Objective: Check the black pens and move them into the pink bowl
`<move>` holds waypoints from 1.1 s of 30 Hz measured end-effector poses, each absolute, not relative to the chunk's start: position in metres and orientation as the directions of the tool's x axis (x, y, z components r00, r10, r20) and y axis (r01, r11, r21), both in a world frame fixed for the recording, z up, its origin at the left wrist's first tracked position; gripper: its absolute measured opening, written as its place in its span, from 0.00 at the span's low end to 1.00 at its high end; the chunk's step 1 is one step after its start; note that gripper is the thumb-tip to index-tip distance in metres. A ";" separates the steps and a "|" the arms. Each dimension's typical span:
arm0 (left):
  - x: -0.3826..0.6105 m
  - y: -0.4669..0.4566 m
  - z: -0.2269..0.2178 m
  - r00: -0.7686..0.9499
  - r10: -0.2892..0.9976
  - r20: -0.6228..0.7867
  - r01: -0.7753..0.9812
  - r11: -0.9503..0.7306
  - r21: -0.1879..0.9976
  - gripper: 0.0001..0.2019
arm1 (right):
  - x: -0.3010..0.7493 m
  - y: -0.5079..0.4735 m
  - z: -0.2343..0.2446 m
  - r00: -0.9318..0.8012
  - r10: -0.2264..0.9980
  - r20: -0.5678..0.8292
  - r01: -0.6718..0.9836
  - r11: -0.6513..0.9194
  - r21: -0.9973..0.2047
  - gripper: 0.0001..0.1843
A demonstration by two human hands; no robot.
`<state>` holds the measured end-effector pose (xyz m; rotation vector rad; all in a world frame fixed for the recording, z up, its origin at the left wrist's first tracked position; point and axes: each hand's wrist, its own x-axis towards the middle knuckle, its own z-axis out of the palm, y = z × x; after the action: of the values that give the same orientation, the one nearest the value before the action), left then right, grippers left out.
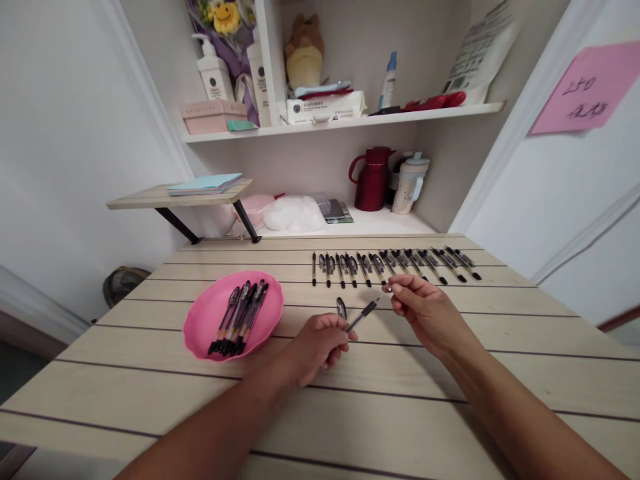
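Observation:
My left hand (325, 343) is closed around the barrel of an uncapped pen (364, 315), its tip slanting up to the right. My right hand (425, 308) is pinched just beyond that tip; a small thing (387, 289) shows at its fingertips, too tiny to name. A black pen cap (341, 307) lies on the table behind the held pen. Farther back, a row of pens and loose caps (353, 268) stretches to the right. At left, several capped pens (239, 319) rest in a pink scalloped dish (200, 327).
The slatted wooden table (400, 427) runs up to a white shelf unit (320, 127). On its lower level stand a red jug (373, 179) and a pale cup (410, 183). A small raised stand (200, 197) bearing blue paper (207, 183) is at the back left.

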<state>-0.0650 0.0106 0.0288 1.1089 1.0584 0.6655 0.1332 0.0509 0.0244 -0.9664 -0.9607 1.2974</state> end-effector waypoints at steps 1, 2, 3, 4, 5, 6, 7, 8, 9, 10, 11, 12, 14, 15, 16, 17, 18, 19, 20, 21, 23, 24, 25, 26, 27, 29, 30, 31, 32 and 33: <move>-0.065 0.011 0.029 0.387 0.858 -0.339 0.070 0.339 0.938 0.08 | 0.133 0.050 0.024 0.039 0.999 0.029 -0.304 0.040 -0.952 0.16; -0.065 0.011 0.029 0.387 0.858 -0.338 0.073 0.337 0.939 0.08 | 0.132 0.050 0.024 0.035 0.999 0.035 -0.292 0.043 -0.956 0.16; -0.065 0.011 0.029 0.386 0.858 -0.337 0.075 0.335 0.939 0.08 | 0.130 0.049 0.024 0.029 0.999 0.039 -0.279 0.046 -0.959 0.17; -0.065 0.011 0.028 0.385 0.860 -0.336 0.076 0.334 0.940 0.08 | 0.129 0.048 0.024 0.020 0.999 0.043 -0.269 0.046 -0.962 0.17; -0.065 0.011 0.028 0.382 0.861 -0.336 0.075 0.333 0.940 0.08 | 0.128 0.048 0.024 0.010 0.999 0.044 -0.261 0.046 -0.964 0.17; -0.066 0.010 0.028 0.380 0.862 -0.334 0.075 0.332 0.940 0.08 | 0.127 0.047 0.024 0.001 0.999 0.044 -0.256 0.043 -0.966 0.17; -0.066 0.010 0.027 0.380 0.863 -0.332 0.073 0.329 0.941 0.08 | 0.126 0.046 0.024 -0.005 0.999 0.042 -0.254 0.039 -0.967 0.17; -0.066 0.010 0.027 0.382 0.864 -0.328 0.072 0.326 0.942 0.08 | 0.126 0.046 0.024 -0.008 0.999 0.040 -0.254 0.037 -0.966 0.17; -0.066 0.010 0.027 0.382 0.865 -0.326 0.071 0.324 0.943 0.08 | 0.126 0.046 0.024 -0.007 0.999 0.039 -0.258 0.036 -0.966 0.17; -0.066 0.010 0.027 0.382 0.865 -0.325 0.070 0.323 0.944 0.08 | 0.126 0.046 0.024 0.000 0.999 0.039 -0.262 0.037 -0.964 0.17; -0.066 0.010 0.027 0.382 0.866 -0.324 0.070 0.322 0.944 0.08 | 0.126 0.047 0.023 0.008 0.999 0.040 -0.265 0.041 -0.963 0.16; -0.066 0.010 0.026 0.380 0.867 -0.323 0.070 0.322 0.944 0.08 | 0.127 0.047 0.023 0.016 0.999 0.044 -0.267 0.047 -0.963 0.16; -0.066 0.011 0.027 0.376 0.867 -0.327 0.075 0.323 0.943 0.08 | 0.128 0.048 0.022 0.027 0.998 0.053 -0.264 0.058 -0.963 0.17; -0.066 0.011 0.027 0.375 0.867 -0.329 0.078 0.324 0.943 0.08 | 0.128 0.048 0.022 0.027 0.998 0.056 -0.261 0.061 -0.963 0.17; -0.066 0.011 0.027 0.375 0.866 -0.330 0.080 0.325 0.942 0.08 | 0.128 0.048 0.022 0.024 0.998 0.057 -0.257 0.062 -0.964 0.17; -0.066 0.011 0.027 0.373 0.867 -0.331 0.080 0.325 0.942 0.08 | 0.128 0.048 0.022 0.019 0.998 0.056 -0.253 0.059 -0.966 0.18; -0.066 0.011 0.028 0.372 0.867 -0.331 0.078 0.326 0.942 0.08 | 0.127 0.047 0.022 0.013 0.998 0.054 -0.250 0.056 -0.967 0.18; -0.065 0.010 0.028 0.372 0.868 -0.329 0.076 0.325 0.943 0.08 | 0.127 0.047 0.022 0.008 0.999 0.052 -0.247 0.053 -0.968 0.19; -0.065 0.010 0.028 0.372 0.869 -0.328 0.072 0.325 0.943 0.08 | 0.126 0.047 0.022 0.003 0.999 0.051 -0.246 0.050 -0.968 0.19; -0.065 0.010 0.028 0.373 0.869 -0.325 0.067 0.324 0.944 0.08 | 0.125 0.046 0.021 -0.002 0.999 0.049 -0.246 0.047 -0.968 0.19; -0.065 0.010 0.028 0.376 0.869 -0.320 0.058 0.322 0.945 0.07 | 0.124 0.046 0.020 -0.011 0.999 0.046 -0.250 0.042 -0.967 0.19; -0.065 0.010 0.028 0.376 0.870 -0.319 0.054 0.323 0.945 0.07 | 0.123 0.045 0.020 -0.017 0.999 0.046 -0.250 0.040 -0.967 0.19; -0.065 0.010 0.028 0.373 0.871 -0.319 0.051 0.324 0.945 0.07 | 0.123 0.045 0.019 -0.021 0.999 0.046 -0.247 0.040 -0.968 0.19; -0.064 0.010 0.028 0.367 0.873 -0.322 0.049 0.328 0.943 0.07 | 0.122 0.045 0.019 -0.024 0.999 0.049 -0.243 0.042 -0.969 0.19; -0.064 0.010 0.028 0.361 0.874 -0.326 0.049 0.331 0.942 0.07 | 0.122 0.045 0.018 -0.023 0.998 0.052 -0.237 0.045 -0.970 0.19; -0.062 0.009 0.029 0.348 0.881 -0.321 0.053 0.324 0.945 0.08 | 0.121 0.046 0.017 -0.014 0.998 0.058 -0.229 0.053 -0.972 0.20; -0.062 0.008 0.030 0.342 0.887 -0.310 0.061 0.308 0.949 0.07 | 0.121 0.046 0.017 -0.010 0.998 0.058 -0.229 0.055 -0.972 0.20; -0.061 0.007 0.031 0.333 0.896 -0.295 0.078 0.285 0.955 0.07 | 0.121 0.046 0.017 -0.008 0.998 0.058 -0.230 0.054 -0.972 0.20; -0.060 0.007 0.032 0.320 0.906 -0.276 0.101 0.257 0.961 0.06 | 0.121 0.046 0.017 -0.007 0.998 0.055 -0.230 0.052 -0.972 0.20; -0.059 0.006 0.032 0.304 0.918 -0.255 0.128 0.226 0.966 0.05 | 0.121 0.046 0.017 -0.008 0.999 0.053 -0.231 0.050 -0.972 0.20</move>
<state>-0.0594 0.0058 0.0321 1.2262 1.1383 0.7503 0.1214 0.0462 0.0167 -0.9931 -1.0704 1.2828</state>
